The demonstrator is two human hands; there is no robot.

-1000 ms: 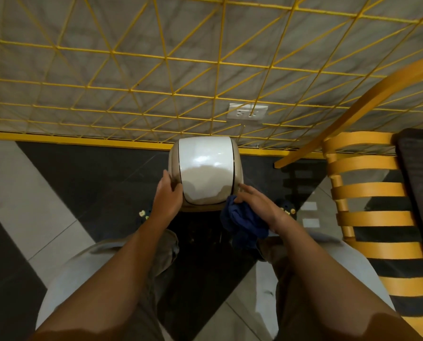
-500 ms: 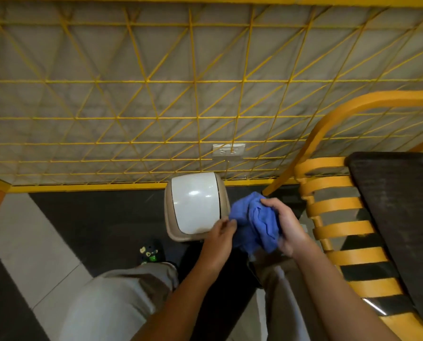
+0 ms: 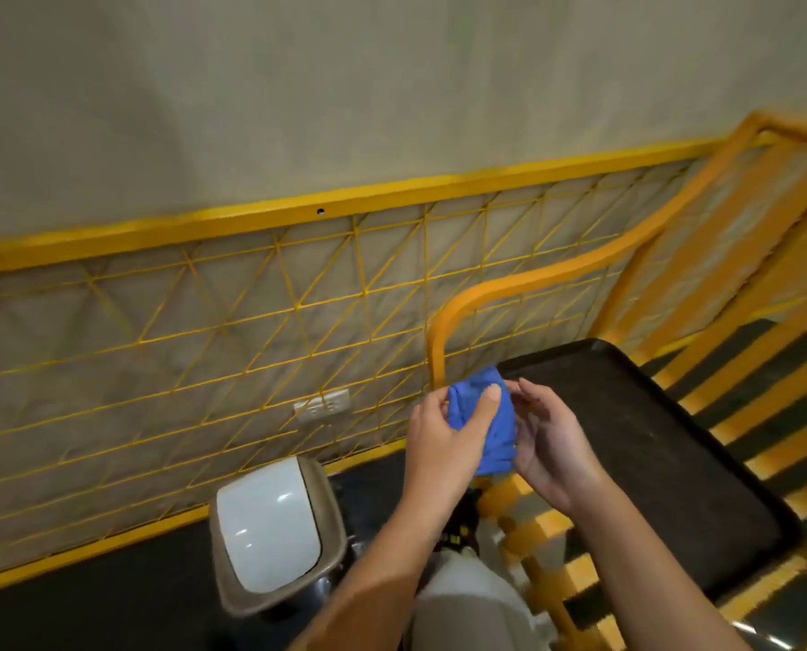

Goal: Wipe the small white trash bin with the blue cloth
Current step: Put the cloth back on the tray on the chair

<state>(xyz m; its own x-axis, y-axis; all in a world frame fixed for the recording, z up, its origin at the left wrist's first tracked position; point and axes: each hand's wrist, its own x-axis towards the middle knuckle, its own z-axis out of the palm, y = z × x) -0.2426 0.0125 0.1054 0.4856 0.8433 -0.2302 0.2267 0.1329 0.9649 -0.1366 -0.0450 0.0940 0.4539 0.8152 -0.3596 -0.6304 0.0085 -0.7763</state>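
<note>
Above the dark floor, we pinch the crumpled blue cloth in our left hand; right hand relaxed beside. We should fold a clean pad before returning to the small white swing-lid trash bin below.

I count one small white-lidded plastic trash bin, one crumpled blue cloth, two bare hands, one black rectangular tray, one white wall socket.
</note>
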